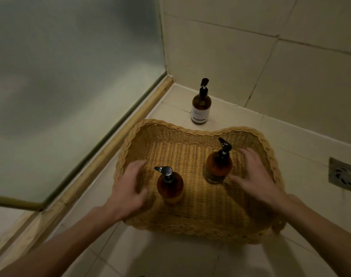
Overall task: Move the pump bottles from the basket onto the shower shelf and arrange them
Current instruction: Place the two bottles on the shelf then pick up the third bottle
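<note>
Two amber pump bottles stand upright in the wicker basket (200,226), the left bottle (170,188) near its front, the right bottle (218,166) toward its right wall, a third bottle (200,105) already standing on the tiled shelf (290,140) near its back-left corner, so the pick-up step is in hand: each grip is released, left hand (128,188) and right hand (254,176) spread just beside their bottles, and each must next, I judge, close round a body and lift straight up.

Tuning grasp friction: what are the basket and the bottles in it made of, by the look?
Basket: woven wicker or rattan-look strands, matte tan, braided rim; could be plastic imitation. Left bottle and right bottle: glossy translucent amber, glass or plastic, cannot tell; shiny black pump heads, probably plastic.
</note>
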